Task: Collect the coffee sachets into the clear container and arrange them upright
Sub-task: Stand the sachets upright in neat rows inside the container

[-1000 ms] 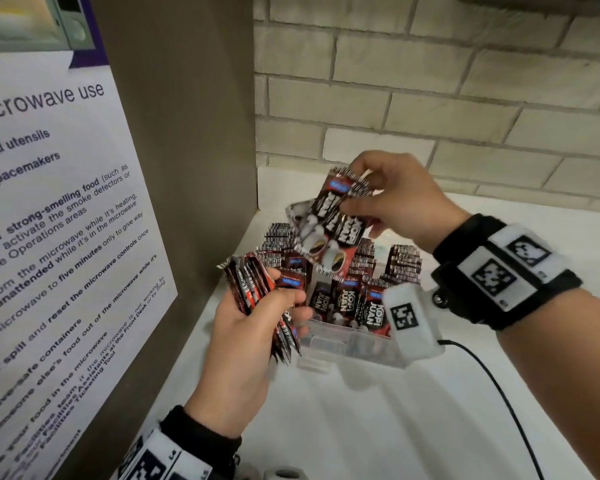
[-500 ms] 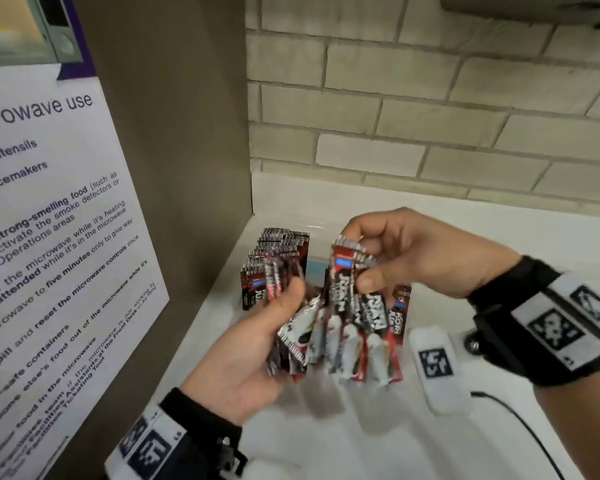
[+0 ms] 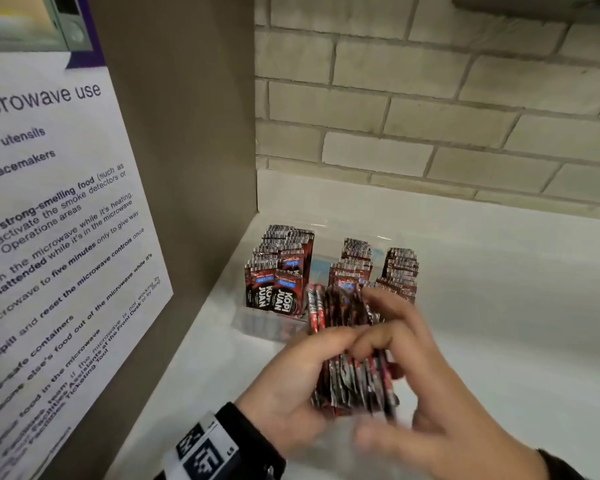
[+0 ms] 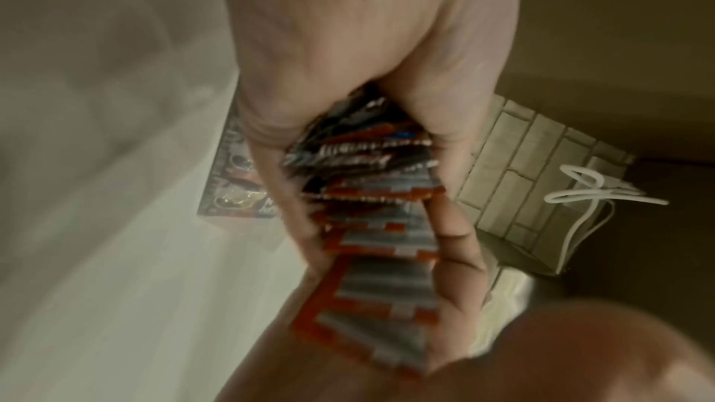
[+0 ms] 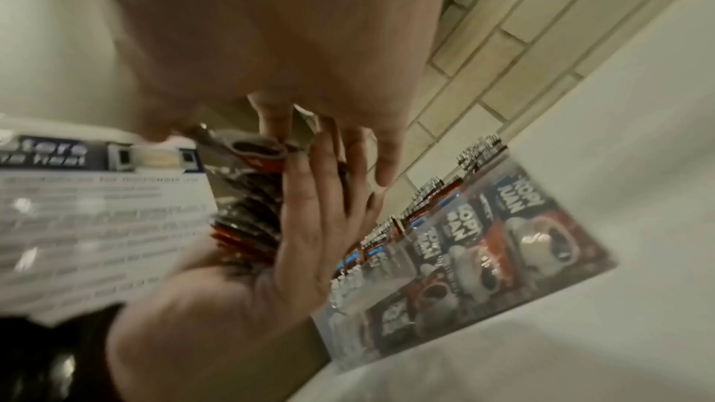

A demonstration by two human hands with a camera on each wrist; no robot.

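A thick stack of red and black coffee sachets (image 3: pixel 352 344) is squeezed between both hands just in front of the clear container (image 3: pixel 267 323). My left hand (image 3: pixel 354 341) grips the stack from the left, fingers curled over its edges. My right hand (image 3: pixel 407 365), blurred, wraps round the stack from the right. The left wrist view shows the sachet stack (image 4: pixel 379 210) fanned between the palms. In the container, upright sachets (image 3: pixel 279 289) fill the left end and two shorter rows (image 3: pixel 378 268) stand on the right, with a gap between. The right wrist view shows the container (image 5: pixel 348 332) beside the held stack (image 5: pixel 247 210).
A brown side panel (image 3: pixel 187 133) with a microwave notice (image 3: pixel 49 237) rises directly left of the container. A brick wall (image 3: pixel 430 116) closes the back of the white counter (image 3: pixel 499 306). A looped white cable (image 4: pixel 580 194) hangs by the wall.
The sachets from my right hand have joined the left hand's bundle. Both hands now press one stack together, lower and nearer than before, and the container's rows are uncovered.
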